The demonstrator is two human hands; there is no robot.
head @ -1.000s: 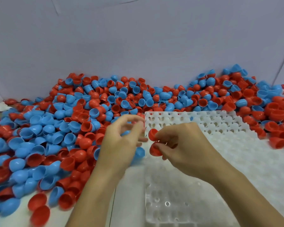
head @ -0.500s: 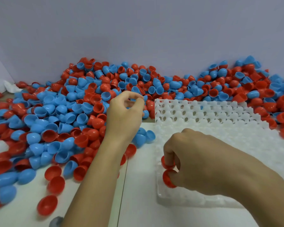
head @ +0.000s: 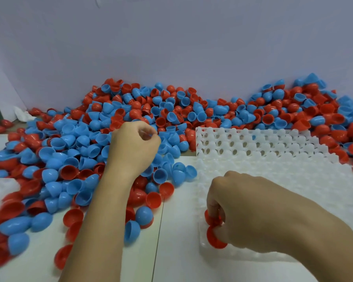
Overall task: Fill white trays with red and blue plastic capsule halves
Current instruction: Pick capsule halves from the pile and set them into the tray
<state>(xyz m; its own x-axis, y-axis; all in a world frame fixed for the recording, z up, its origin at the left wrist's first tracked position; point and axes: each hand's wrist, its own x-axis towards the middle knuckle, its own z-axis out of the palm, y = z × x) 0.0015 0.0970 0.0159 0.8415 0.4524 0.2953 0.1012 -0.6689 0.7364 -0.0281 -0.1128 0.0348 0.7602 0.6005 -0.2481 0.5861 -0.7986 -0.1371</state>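
Below, white table [head: 177,261], lilac wall [head: 171,47]; right hand [head: 251,212] pinches red halves [head: 214,239], left hand [head: 134,147] curled, holding nothing.

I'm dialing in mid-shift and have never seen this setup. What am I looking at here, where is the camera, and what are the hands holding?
There is no machine: a person works with bare hands, filmed by one camera worn on the head, looking forward and down. A white table carries a big pile of red and blue capsule halves against the wall. On the right lies a white tray with rows of sockets. The right hand grips two red halves at the tray's near left corner. The left hand hovers over the pile with fingertips pinched together; whether it holds anything cannot be told.
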